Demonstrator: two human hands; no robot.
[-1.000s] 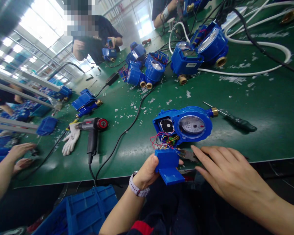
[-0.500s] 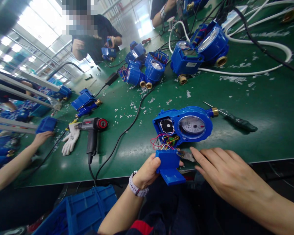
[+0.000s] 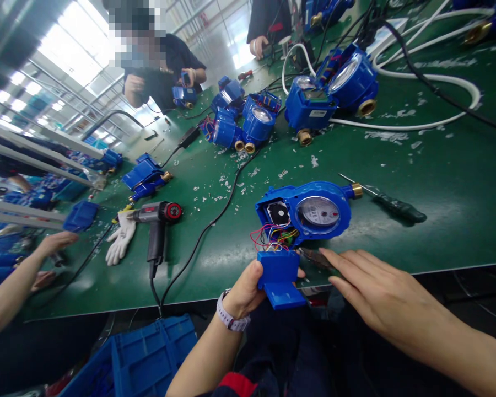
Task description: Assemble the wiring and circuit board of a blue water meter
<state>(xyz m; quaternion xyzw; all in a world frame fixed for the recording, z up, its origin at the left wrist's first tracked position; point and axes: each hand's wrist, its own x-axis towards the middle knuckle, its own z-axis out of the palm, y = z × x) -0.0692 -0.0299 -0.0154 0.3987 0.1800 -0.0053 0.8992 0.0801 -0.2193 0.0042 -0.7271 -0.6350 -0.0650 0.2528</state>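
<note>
A head-worn camera looks down at a green bench (image 3: 438, 220) scattered with white flecks. The person's left hand (image 3: 246, 289) clenches a small blue plastic cover piece (image 3: 278, 278) at the near edge of the bench, thumb on its left side and fingers (image 3: 301, 273) showing on its far side. A tangle of thin red, yellow and white wires (image 3: 268, 238) runs from that piece up into an opened round blue plastic water meter (image 3: 303, 212) with a white dial and a brass end fitting, which lies flat on the bench just beyond.

The right hand (image 3: 372, 292) lies open, fingers stretched out flat, fingertips touching a dark metal tool (image 3: 314, 258) at the bench edge just beside the cover piece (whether it is pliers or cutters is unclear). It grips nothing.

Compared with 1 second ago, both hands sit almost where they were; the cover piece has tilted only slightly, and the meter has not moved, so the work appears paused at the wiring.

A dark-handled screwdriver (image 3: 391, 204) lies right of the meter. A grey and red heat gun (image 3: 157, 220) rests to the left beside a white glove (image 3: 119, 242). More blue meters (image 3: 248, 118) cluster farther back, and a co-worker's hand (image 3: 55, 242) reaches in at far left.
</note>
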